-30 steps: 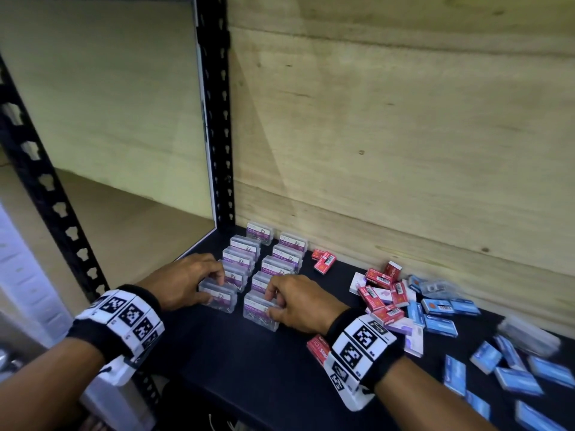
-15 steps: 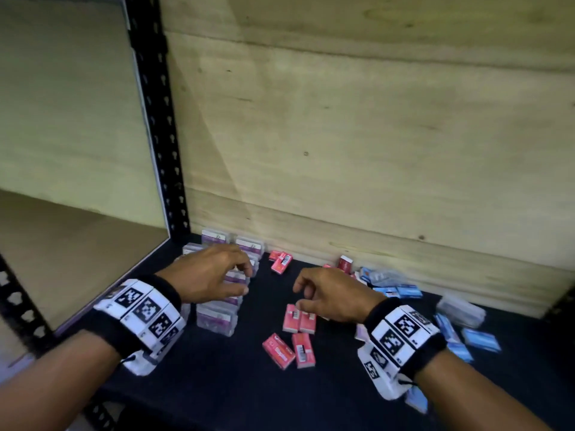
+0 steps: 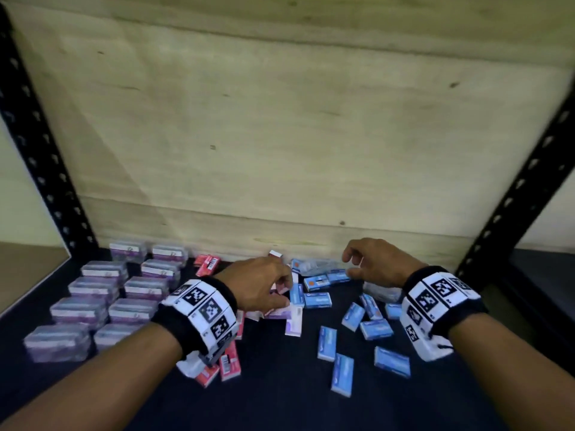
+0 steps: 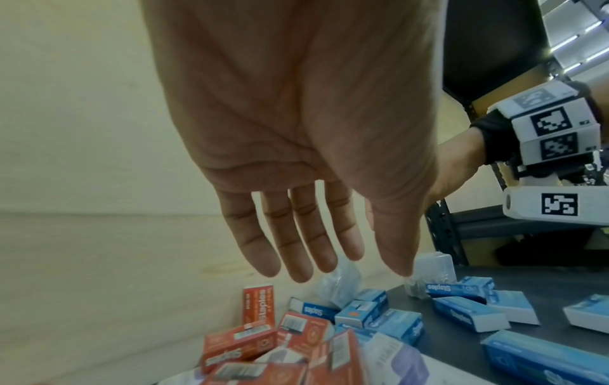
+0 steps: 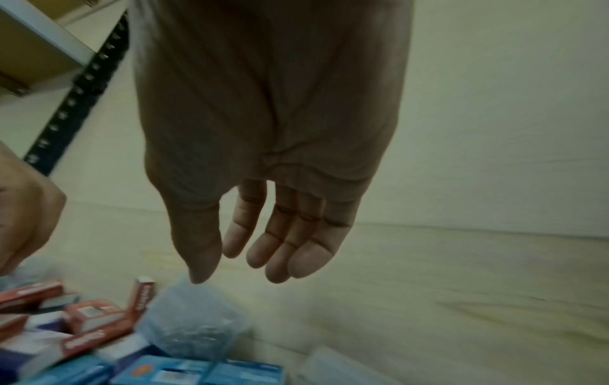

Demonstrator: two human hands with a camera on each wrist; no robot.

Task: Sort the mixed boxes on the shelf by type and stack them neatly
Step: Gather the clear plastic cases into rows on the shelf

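Clear purple-labelled boxes [image 3: 102,303] stand in two tidy rows at the shelf's left. Red staple boxes [image 4: 237,346] and blue staple boxes [image 3: 342,346] lie mixed across the middle and right. My left hand [image 3: 280,287] hovers over the red and blue pile, fingers straight and empty [image 4: 329,273]. My right hand [image 3: 354,262] hangs above a clear plastic box [image 5: 191,323] by the back wall, fingers loosely extended, holding nothing [image 5: 237,271].
The dark shelf board [image 3: 280,399] is backed by a plywood wall [image 3: 280,135]. Black perforated uprights [image 3: 40,150] stand at both sides. Another clear plastic box [image 3: 381,293] lies under my right wrist. Two red boxes [image 3: 207,262] rest against the back wall.
Both hands left the purple-labelled rows and moved right, over the mixed red and blue pile. The view has swung right with them.
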